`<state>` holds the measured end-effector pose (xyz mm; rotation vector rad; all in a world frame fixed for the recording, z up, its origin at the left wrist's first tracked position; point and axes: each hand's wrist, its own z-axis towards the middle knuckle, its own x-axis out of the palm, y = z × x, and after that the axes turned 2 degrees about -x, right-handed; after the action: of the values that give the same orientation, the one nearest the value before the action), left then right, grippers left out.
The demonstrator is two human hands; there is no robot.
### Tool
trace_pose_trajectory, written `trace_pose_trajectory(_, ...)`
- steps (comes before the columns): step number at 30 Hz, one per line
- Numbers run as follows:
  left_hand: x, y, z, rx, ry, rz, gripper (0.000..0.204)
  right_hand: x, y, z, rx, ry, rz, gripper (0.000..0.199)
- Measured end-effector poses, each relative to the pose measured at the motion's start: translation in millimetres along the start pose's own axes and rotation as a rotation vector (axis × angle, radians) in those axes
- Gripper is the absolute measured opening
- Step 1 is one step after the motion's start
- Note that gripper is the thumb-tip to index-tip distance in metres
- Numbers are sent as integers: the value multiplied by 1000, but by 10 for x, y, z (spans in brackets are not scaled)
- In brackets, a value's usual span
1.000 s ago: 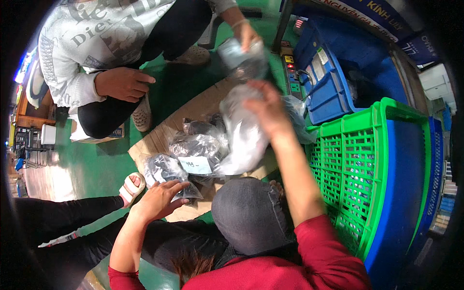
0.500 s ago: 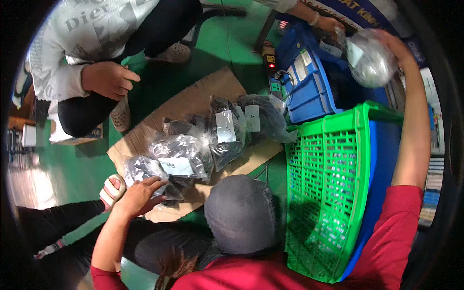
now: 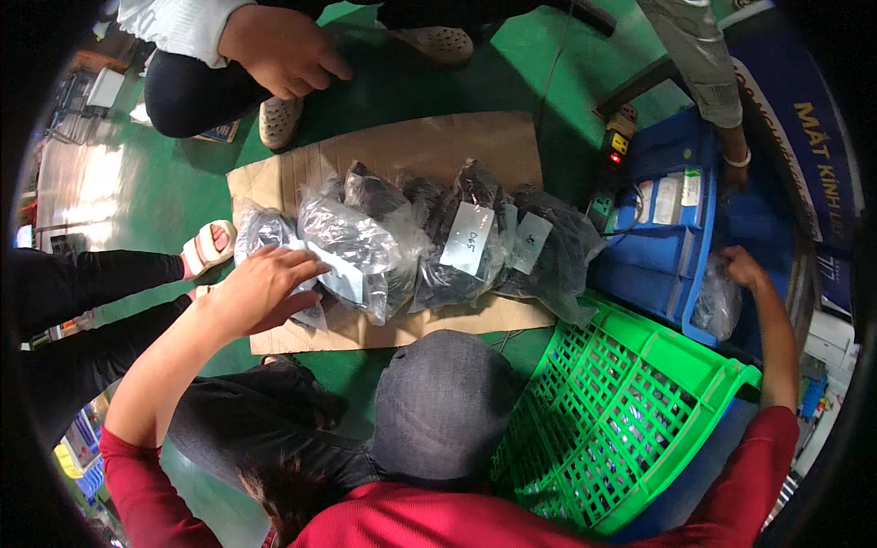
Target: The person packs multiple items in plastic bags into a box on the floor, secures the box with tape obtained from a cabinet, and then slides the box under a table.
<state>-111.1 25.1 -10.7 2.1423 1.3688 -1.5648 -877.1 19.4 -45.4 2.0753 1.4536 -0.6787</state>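
Note:
Several clear plastic bags of dark goods (image 3: 429, 242) with white labels lie in a row on a sheet of brown cardboard (image 3: 416, 151). My left hand (image 3: 260, 288) rests on the leftmost bag (image 3: 265, 228), fingers spread over it. My right hand (image 3: 742, 269) is stretched out far to the right and grips another clear bag (image 3: 715, 306) at the edge of a blue crate (image 3: 662, 260). A grey cap (image 3: 445, 402) sits below the camera, between my arms.
A green lattice crate (image 3: 621, 411) stands tilted at my right, against the blue crate. A power strip (image 3: 617, 146) with a red light lies behind it. A crouching person's hand (image 3: 283, 50) and sandalled foot (image 3: 274, 119) are at the top; another person's arm (image 3: 708, 73) reaches in top right.
My right hand has carried the bag from over the cardboard out to the right and down to the blue crate. My left hand has stayed on the leftmost bag.

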Motion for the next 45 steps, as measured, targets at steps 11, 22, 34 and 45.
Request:
trace_pose_trajectory(11, -85, 135, 14, -97, -179, -118, 27, -338, 980, -109, -57, 157, -297, 40)
trace_pose_trajectory(22, 160, 1234, -648, -167, -26, -59, 62, 716, 4711, -948, -855, 47, -177, 33)
trace_pose_trajectory(34, 611, 879, -214, -109, -36, 324, 75, 2143, 5971, 139, -598, 25, 120, 47)
trace_pose_trajectory(45, 439, 625, 76, 217, -214, -426, 36, 2096, 5440, -43, -631, 162, 633, 38)
